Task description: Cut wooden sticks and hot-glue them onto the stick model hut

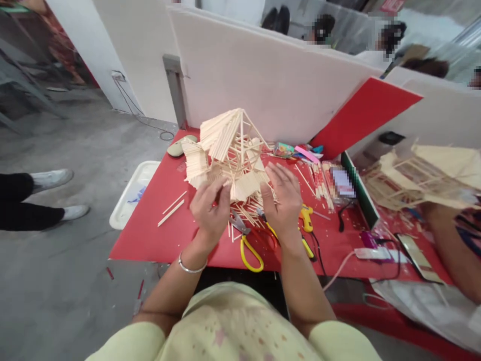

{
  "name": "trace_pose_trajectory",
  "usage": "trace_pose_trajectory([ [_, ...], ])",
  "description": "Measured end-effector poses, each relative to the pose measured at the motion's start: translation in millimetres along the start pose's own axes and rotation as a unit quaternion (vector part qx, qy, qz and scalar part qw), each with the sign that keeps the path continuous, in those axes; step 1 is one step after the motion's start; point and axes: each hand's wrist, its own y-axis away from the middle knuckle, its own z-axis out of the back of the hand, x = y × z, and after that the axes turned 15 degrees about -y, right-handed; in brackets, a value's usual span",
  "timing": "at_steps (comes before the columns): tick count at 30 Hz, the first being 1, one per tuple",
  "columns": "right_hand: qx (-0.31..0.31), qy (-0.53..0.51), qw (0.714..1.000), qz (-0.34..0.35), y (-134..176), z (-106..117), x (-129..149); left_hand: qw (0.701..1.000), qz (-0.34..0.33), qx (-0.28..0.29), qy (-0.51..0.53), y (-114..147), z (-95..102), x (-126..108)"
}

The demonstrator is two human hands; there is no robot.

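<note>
A small pavilion model (221, 138) of pale wooden sticks, with a pointed, partly covered roof and bare framing on its right side, is tilted up in front of me. My left hand (210, 208) grips its near left edge, thumb and fingers closed on the sticks. On the near right, my right hand (282, 200) holds the edge of a stick panel with bent fingers. Loose sticks (248, 213) lie under the model. Yellow-handled cutters (251, 254) rest between my forearms, partly hidden. Beside my right hand are a yellow glue gun (307, 218) and a yellow knife (308, 249).
The red table (145, 228) bears two more sticks (171, 213) on the left. A white tray (118, 213) sits beyond its left edge. A white partition (255, 65) stands behind. At right are a power strip (379, 254), another stick model (406, 175) and another person's arm (447, 245).
</note>
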Motion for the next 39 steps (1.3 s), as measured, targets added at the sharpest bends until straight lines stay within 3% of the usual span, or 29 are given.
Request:
trace_pose_trajectory([
  [3, 0.027, 0.01, 0.996, -0.086, 35.7, 10.9, -23.2, 0.992, -0.043, 0.115, 0.017, 37.1, -1.4, -2.9],
  [5, 0.108, 0.039, 0.981, -0.157, 58.4, 13.0, -35.8, 0.976, -0.033, 0.215, 0.008, 62.0, -6.3, 1.4],
  [7, 0.214, 0.086, 0.949, -0.216, 77.1, 11.2, -44.0, 0.953, -0.015, 0.301, -0.033, 82.0, -12.3, 8.4],
  [9, 0.287, 0.125, 0.917, -0.246, 90.4, 7.1, -48.4, 0.928, 0.0, 0.362, -0.091, 95.6, -17.8, 15.2],
  [12, 0.321, 0.135, 0.903, -0.251, 100.5, 1.1, -52.1, 0.902, 0.002, 0.406, -0.144, 105.3, -23.9, 21.2],
  [26, 0.326, 0.109, 0.902, -0.261, 100.4, -10.9, -57.3, 0.884, 0.032, 0.432, -0.173, 107.8, -40.1, 22.4],
  [30, 0.316, 0.081, 0.909, -0.257, 97.6, -5.0, -60.1, 0.893, 0.105, 0.428, -0.092, 100.3, -39.5, 17.8],
  [34, 0.274, -0.109, 0.92, -0.257, 88.5, 17.4, -51.4, 0.879, 0.17, 0.441, 0.055, 85.1, -28.5, -6.0],
  [36, 0.255, -0.18, 0.919, -0.242, 79.6, 28.3, -39.8, 0.89, 0.165, 0.408, 0.12, 76.2, -20.5, -22.9],
  [39, 0.227, -0.176, 0.939, -0.187, 59.9, 36.5, -16.2, 0.917, 0.17, 0.327, 0.152, 60.6, -10.7, -43.7],
])
